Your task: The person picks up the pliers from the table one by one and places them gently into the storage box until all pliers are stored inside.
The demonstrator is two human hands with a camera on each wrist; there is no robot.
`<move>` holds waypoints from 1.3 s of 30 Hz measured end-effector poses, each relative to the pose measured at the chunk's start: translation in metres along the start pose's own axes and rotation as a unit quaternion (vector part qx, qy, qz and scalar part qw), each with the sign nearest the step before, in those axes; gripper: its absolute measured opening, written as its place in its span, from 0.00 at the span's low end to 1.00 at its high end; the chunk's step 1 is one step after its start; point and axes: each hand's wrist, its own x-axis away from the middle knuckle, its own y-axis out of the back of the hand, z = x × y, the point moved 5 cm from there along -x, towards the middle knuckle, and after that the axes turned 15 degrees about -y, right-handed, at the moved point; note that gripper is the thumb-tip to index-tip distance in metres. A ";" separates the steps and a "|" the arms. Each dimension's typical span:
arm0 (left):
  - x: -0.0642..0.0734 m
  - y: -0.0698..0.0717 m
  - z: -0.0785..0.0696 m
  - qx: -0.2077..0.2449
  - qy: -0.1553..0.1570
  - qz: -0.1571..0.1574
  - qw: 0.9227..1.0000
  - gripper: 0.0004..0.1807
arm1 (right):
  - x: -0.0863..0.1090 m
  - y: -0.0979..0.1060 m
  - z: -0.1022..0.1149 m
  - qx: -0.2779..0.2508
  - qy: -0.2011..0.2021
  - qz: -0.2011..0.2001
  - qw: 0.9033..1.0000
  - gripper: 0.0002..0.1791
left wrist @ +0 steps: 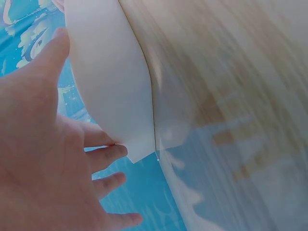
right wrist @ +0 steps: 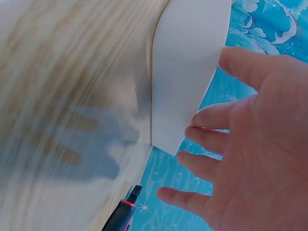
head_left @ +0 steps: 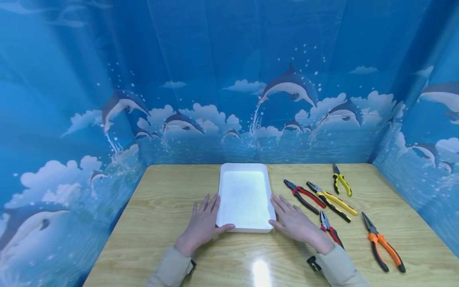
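Note:
A white rectangular tray (head_left: 245, 199) with a low rim lies on the wooden table, its bare inside facing up. My left hand (head_left: 203, 224) is at its left side, fingers spread and thumb at the near left corner. On the opposite side, my right hand (head_left: 295, 221) touches the rim with extended fingers, thumb at the near right corner. The left wrist view has the tray's outer wall (left wrist: 113, 77) beside the thumb and index finger. Fingertips meet the same kind of wall (right wrist: 187, 72) in the right wrist view.
Several pliers lie right of the tray: red-black pliers (head_left: 305, 195), yellow-black pliers (head_left: 331, 200), small yellow pliers (head_left: 341, 181), short red pliers (head_left: 330, 229) by the right forearm, and orange long-nose pliers (head_left: 383, 242). A blue dolphin-print curtain (head_left: 229, 79) stands behind the wooden table (head_left: 143, 239).

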 end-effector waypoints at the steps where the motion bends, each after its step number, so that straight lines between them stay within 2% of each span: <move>1: -0.001 0.000 -0.001 0.001 0.000 0.000 1.000 0.59 | 0.000 0.000 0.000 -0.001 -0.001 0.001 1.000 0.41; 12: -0.005 -0.002 -0.009 -0.001 -0.003 -0.002 1.000 0.59 | 0.002 0.003 -0.005 0.005 -0.012 0.012 1.000 0.41; 22: -0.008 -0.004 -0.016 -0.013 -0.005 -0.008 1.000 0.59 | 0.004 0.005 -0.010 0.000 -0.007 -0.004 1.000 0.40; 32: -0.010 -0.004 -0.022 -0.008 -0.015 -0.016 1.000 0.58 | 0.006 0.005 -0.014 -0.004 -0.008 -0.003 1.000 0.40; 39: -0.010 -0.006 -0.025 -0.007 -0.009 -0.007 1.000 0.59 | 0.007 0.007 -0.018 -0.001 -0.019 0.005 1.000 0.40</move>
